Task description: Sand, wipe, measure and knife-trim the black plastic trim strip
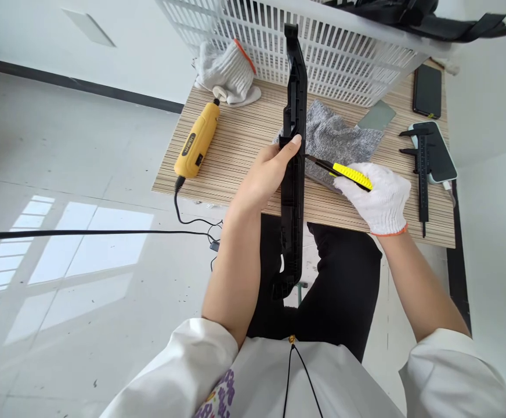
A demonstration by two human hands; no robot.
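Observation:
A long black plastic part (pixel 293 191) stretches from in front of the white basket down past the table's front edge. Bare, my left hand (pixel 268 171) is closed round its middle, thumb on top. My right hand (pixel 375 194), in a white knitted glove with an orange cuff, grips a yellow and black utility knife (pixel 352 176). The knife's tip points left and is at the right edge of the black part, close to my left hand. Under the knife and part, a grey cloth (pixel 338 139) lies on the wood-grain table (pixel 244 130).
A white slatted basket (pixel 335 52) with black parts stands at the back. Left are a yellow rotary tool (pixel 198 139) with a cord and a white glove (pixel 227 72). Right are a black phone (pixel 427 91), a charging phone (pixel 442 154), a caliper (pixel 422 174) and a greenish plate (pixel 377 116).

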